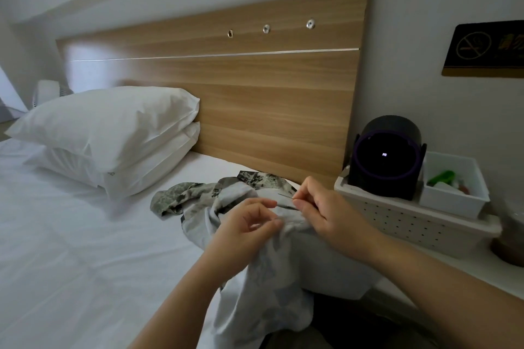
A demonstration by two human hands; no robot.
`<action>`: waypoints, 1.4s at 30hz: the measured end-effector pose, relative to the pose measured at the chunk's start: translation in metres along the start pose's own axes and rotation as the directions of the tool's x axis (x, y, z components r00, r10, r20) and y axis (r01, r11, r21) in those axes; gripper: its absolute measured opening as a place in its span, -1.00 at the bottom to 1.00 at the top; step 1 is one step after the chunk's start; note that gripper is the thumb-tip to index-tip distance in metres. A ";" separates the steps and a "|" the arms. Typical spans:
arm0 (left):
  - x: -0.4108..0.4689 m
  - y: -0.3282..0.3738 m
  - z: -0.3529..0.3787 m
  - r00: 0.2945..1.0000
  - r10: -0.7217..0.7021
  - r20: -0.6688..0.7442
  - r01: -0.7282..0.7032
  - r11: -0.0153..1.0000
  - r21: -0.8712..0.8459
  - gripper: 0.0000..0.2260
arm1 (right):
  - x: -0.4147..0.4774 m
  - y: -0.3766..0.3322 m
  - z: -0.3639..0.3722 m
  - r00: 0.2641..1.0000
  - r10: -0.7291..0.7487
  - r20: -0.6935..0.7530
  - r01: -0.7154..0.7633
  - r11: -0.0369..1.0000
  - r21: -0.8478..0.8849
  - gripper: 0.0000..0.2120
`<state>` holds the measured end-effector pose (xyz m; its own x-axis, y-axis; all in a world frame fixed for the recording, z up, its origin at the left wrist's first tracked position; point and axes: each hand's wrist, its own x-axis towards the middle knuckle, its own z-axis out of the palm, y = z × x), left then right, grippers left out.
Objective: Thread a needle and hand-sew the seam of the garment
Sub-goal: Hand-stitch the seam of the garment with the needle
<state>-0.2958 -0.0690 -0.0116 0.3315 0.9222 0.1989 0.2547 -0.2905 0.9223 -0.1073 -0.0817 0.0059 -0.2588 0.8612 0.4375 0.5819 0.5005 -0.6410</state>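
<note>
A pale grey garment with a green leaf print lies bunched at the bed's right edge and hangs toward me. My left hand pinches a fold of the garment between thumb and fingers. My right hand is just to the right of it, thumb and forefinger closed on a thin needle that points left over the fabric. A short dark line of thread or seam runs between the two hands. I cannot tell if the needle is in the cloth.
Two stacked white pillows lie on the white bed before a wooden headboard. To the right, a white perforated basket carries a round black device and a small white bin with green items.
</note>
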 end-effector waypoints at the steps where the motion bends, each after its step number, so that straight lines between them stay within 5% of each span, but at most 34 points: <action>1: -0.001 -0.001 0.002 0.999 0.040 -0.031 -0.038 0.997 0.062 -0.84 | -0.003 0.002 -0.003 0.999 0.017 0.037 -0.016 1.000 -0.010 -0.88; 7: -0.003 -0.003 0.010 0.975 0.197 -0.105 -0.167 0.956 0.240 -0.77 | -0.004 0.002 -0.019 0.977 0.062 0.205 -0.047 0.996 -0.079 -0.90; 18: -0.009 0.004 0.001 0.999 -0.001 -0.042 0.006 0.994 0.109 -0.86 | 0.001 0.000 -0.024 0.945 0.101 0.311 -0.071 0.992 -0.106 -0.87; 42: 0.000 -0.004 0.006 0.991 -0.031 0.132 0.044 0.995 -0.094 -0.92 | 0.003 0.009 -0.032 0.857 0.171 0.487 -0.272 0.951 0.144 -0.82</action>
<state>-0.2917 -0.0697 -0.0177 0.4407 0.8890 0.1243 0.1824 -0.2242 0.9573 -0.0784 -0.0773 0.0212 -0.4971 0.8666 -0.0420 0.5128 0.2544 -0.8200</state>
